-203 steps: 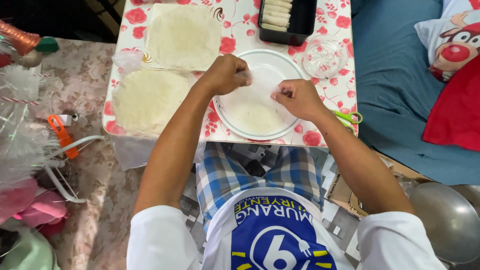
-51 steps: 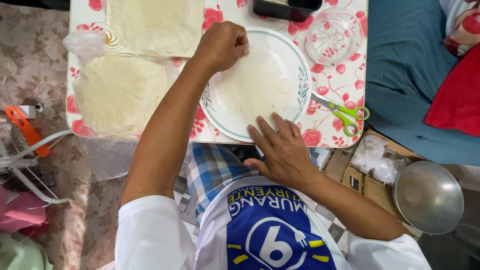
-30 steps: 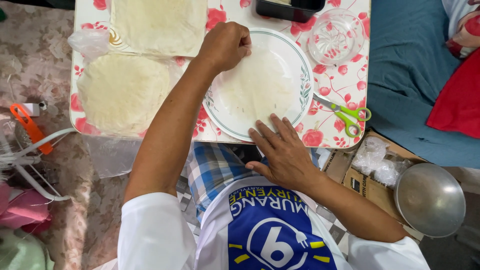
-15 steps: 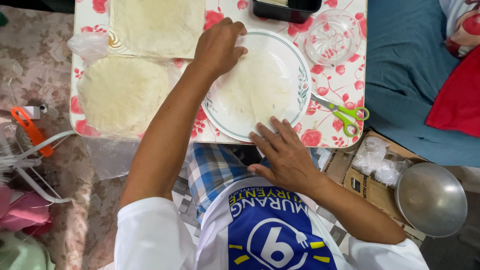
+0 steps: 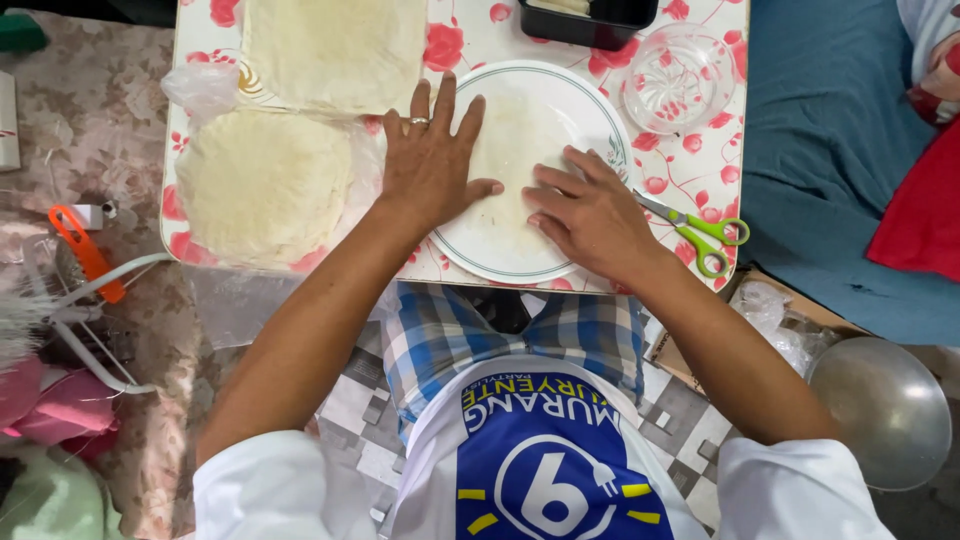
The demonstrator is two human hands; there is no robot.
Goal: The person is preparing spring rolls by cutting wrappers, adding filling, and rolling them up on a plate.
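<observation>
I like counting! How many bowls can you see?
2: a clear glass bowl on the flowered table beyond the plate, and a metal bowl on the floor at lower right. Others may be out of view.

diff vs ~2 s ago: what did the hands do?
Left hand opened from a closed fist to flat, fingers spread, on the plate's left edge. Right hand moved from the table edge up onto the plate, on the thin sheet. Scissors and glass bowl unchanged.

- Tray table (image 5: 690, 165) far edge: black container (image 5: 588, 18) and glass bowl (image 5: 683, 77) block the right corner.
- Left half: stacked wrappers (image 5: 265, 182) fill it.
- Right edge: green scissors (image 5: 700, 230) beside the plate (image 5: 590, 100).
</observation>
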